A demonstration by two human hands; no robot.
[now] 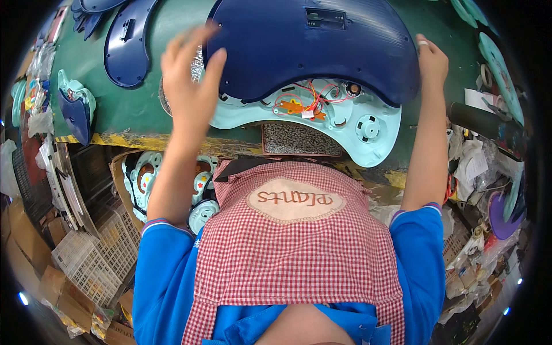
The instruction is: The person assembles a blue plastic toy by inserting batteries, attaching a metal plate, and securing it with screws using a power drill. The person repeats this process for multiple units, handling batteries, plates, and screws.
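A large navy blue curved plastic cover (310, 52) lies partly over a pale turquoise plastic shell (374, 115) of matching outline. Between them, along the near side, red wires (313, 95), an orange part (292, 107) and a small round speaker (353, 89) show; the rest of the inside is hidden. My right hand (432, 62) has its fingers closed at the cover's right edge. At the left edge is my left hand (192, 75), slightly blurred, thumb and fingers apart, fingertips overlapping the rim; whether they touch it I cannot tell.
Another navy cover (127, 46) and a small turquoise-and-navy piece (76, 103) lie on the green table (155, 109) to the left. More turquoise shells (499, 75) are at the right. Below the table edge, several turquoise parts fill a cardboard box (121, 178); a white crate (95, 259) stands lower left.
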